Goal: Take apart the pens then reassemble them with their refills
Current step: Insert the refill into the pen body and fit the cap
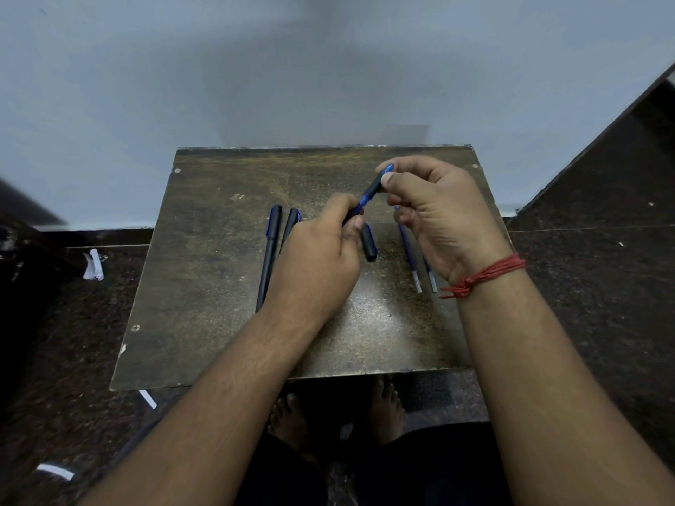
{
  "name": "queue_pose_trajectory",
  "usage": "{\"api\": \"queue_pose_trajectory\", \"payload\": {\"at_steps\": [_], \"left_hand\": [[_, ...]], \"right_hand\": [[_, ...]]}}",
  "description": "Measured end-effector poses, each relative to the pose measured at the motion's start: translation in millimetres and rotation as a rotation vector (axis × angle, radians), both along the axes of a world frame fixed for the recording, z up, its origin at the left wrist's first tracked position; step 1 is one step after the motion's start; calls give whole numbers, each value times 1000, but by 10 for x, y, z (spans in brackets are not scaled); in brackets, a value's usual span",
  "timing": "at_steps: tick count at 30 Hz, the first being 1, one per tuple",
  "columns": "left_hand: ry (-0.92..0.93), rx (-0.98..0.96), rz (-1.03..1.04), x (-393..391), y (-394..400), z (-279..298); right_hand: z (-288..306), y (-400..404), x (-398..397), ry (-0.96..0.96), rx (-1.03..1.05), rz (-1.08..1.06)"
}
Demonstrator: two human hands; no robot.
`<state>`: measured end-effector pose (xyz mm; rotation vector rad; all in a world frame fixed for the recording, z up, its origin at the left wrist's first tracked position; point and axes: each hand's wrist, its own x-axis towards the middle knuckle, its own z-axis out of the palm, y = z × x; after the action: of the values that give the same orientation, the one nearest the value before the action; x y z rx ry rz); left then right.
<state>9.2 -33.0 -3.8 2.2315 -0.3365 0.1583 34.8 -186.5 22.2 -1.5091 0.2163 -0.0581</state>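
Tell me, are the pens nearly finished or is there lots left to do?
About the middle. Two refills lie loose on the table, so some pens look already opened, and a black cap lies off. Right now the left hand and right hand both hold one blue pen above the table. Two pens on the left look whole. Refilling is not yet done.

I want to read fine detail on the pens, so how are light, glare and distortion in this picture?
Head view: dim overall, a glare patch on the table near the front, wide-angle bending at the edges, and the pen between the left hand and right hand looks soft.
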Motion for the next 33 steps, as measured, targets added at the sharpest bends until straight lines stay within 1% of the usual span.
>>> {"api": "queue_pose_trajectory", "payload": {"at_steps": [4, 7, 9, 13, 16, 19, 23, 25, 27, 31, 32, 33], "left_hand": [[24, -16, 38, 7, -2, 6], [33, 8, 35, 1, -9, 13], [33, 22, 33, 0, -5, 14], [34, 48, 20, -5, 8, 5], [27, 100, 4, -7, 16, 2], [21, 150, -22, -5, 22, 7], [1, 174, -45, -10, 22, 0], [-8, 176, -45, -8, 23, 5], [-9, 167, -48, -5, 23, 14], [4, 126, -50, -1, 23, 27], [3, 121, -48, 4, 29, 26], [2, 122, -46, 7, 35, 23]], "right_hand": [[10, 50, -27, -5, -36, 75], [11, 29, -38, -53, -50, 124], [9, -6, -40, -101, -105, 160], [18, -80, -56, -156, -273, 237], [42, -152, -74, -132, -368, 296], [48, -216, -73, -124, -532, 357], [38, -213, -82, -138, -815, 340], [40, -185, -93, -148, -879, 326], [34, -183, -90, -153, -837, 310], [29, -222, -82, -193, -433, 373], [29, -221, -79, -202, -408, 393], [27, -214, -75, -193, -430, 390]]}}
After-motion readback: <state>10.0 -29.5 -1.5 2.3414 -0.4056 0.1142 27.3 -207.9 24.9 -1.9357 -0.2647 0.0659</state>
